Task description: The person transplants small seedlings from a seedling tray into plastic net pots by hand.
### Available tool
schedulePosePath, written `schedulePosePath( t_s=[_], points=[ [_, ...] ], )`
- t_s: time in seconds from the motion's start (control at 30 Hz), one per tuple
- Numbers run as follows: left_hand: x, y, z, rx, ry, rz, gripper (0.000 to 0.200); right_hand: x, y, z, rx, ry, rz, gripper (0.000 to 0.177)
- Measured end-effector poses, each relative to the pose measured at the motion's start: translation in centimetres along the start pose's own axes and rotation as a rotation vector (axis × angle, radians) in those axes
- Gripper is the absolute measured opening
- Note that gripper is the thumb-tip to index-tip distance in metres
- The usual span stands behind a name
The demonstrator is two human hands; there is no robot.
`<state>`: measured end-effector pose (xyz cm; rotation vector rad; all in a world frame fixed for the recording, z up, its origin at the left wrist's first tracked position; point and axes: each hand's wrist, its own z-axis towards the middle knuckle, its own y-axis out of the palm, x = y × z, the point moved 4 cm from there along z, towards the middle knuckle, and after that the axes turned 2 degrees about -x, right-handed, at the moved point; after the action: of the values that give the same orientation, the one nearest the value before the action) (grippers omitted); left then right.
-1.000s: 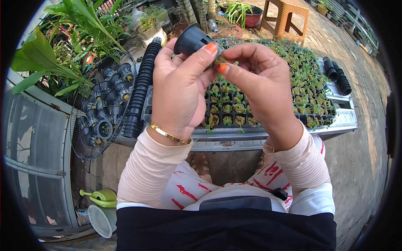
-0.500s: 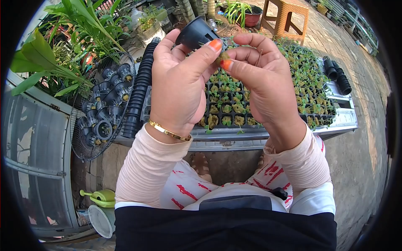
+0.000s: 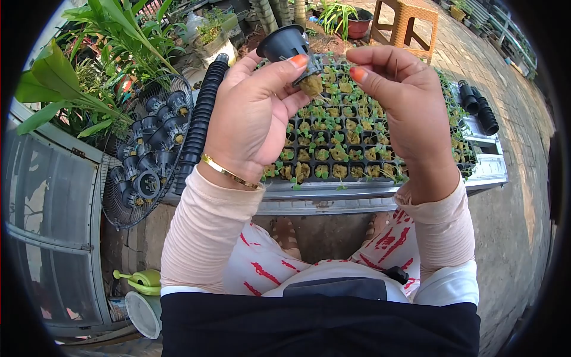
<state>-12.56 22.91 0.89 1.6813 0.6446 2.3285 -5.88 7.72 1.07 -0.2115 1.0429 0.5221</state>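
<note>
My left hand (image 3: 244,113) is closed round a black net pot (image 3: 282,43), tilted with its wide rim up and to the left. From the pot's lower end a yellowish-brown sponge-like plug (image 3: 311,85) sticks out. To the right, my right hand (image 3: 413,101) is apart from the pot, its thumb and forefinger slightly separated. A thin brown stick (image 3: 397,68) stands up from its curled fingers; its lower part is hidden. Beneath both hands lies a black seedling tray (image 3: 321,138) of small green seedlings in similar plugs.
A wire basket (image 3: 111,202) of net pots with plugs stands at left, beside a long stack of nested black pots (image 3: 193,140). Two shorter stacks (image 3: 486,116) lie at right on the metal table (image 3: 333,193). A brown stool (image 3: 404,27) stands behind.
My right hand has moved right, away from the pot, with the thin stick. The left hand has shifted slightly; the plug at the pot's lower end now shows fully.
</note>
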Motion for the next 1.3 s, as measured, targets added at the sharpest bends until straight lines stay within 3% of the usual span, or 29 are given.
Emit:
schedulePosePath(
  t_s=[0.03,0.17,0.27,0.33,0.4,0.47,0.57,0.63,1.07,1.3],
  points=[
    [-0.1,0.0,0.1,-0.011,-0.014,-0.012,0.026,-0.2,-0.4,0.2,-0.054,-0.029,-0.181,0.031],
    [-0.2,0.7,0.0,-0.046,-0.019,0.062,0.031,-1.7,0.4,1.1,-0.094,0.059,-0.049,0.047],
    [-0.3,1.4,-0.2,-0.077,-0.010,0.196,0.041,-1.7,0.8,1.9,-0.256,0.081,-0.108,0.050],
    [0.0,1.6,-0.3,-0.096,0.044,0.211,0.070,-1.2,0.6,2.3,-0.282,0.085,-0.156,0.050],
    [0.0,1.7,-0.4,-0.115,0.057,0.214,0.071,-0.5,0.6,2.4,-0.306,0.090,-0.205,0.050],
    [0.1,1.5,-0.6,-0.134,0.071,0.219,0.072,-0.3,0.3,2.6,-0.189,0.026,0.036,0.046],
    [0.1,0.1,-1.4,-0.103,0.026,0.086,0.065,-1.0,-0.6,2.5,-0.296,0.215,0.188,0.041],
    [-0.7,-0.3,-1.8,-0.132,-0.109,0.026,0.050,-0.2,-0.8,2.7,-0.289,0.196,0.233,0.041],
    [-2.0,-0.4,-2.3,-0.177,-0.205,-0.122,0.019,-0.5,0.5,2.4,-0.405,0.125,0.368,0.046],
    [-2.6,-0.9,-2.2,-0.236,-0.238,-0.240,0.023,0.2,0.5,2.4,-0.402,0.145,0.428,0.045]
  ],
)
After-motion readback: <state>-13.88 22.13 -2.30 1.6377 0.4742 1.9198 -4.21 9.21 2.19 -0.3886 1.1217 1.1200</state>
